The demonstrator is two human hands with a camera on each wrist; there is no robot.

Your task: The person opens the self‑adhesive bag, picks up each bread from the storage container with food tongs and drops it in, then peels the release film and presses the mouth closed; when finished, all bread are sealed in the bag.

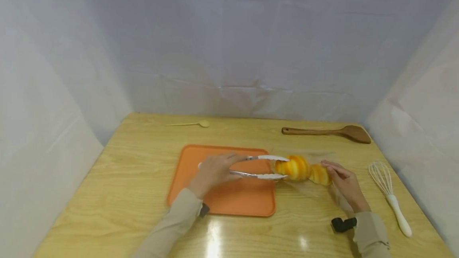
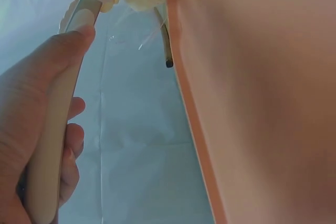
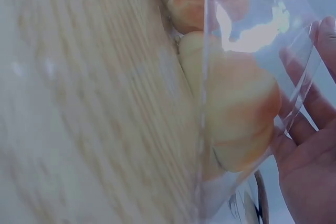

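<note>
Head view: the left hand (image 1: 215, 170) grips tongs (image 1: 271, 176), tips straddling bread (image 1: 297, 167) in a clear bag (image 1: 322, 157), right of the orange tray (image 1: 247, 204); the right hand (image 1: 346, 184) pinches the bag.

Left wrist view: thumb along the tongs.

Right wrist view: film covers the bread. Likely step: grasping bread; next calls for a gentle squeeze, bag steadied.
</note>
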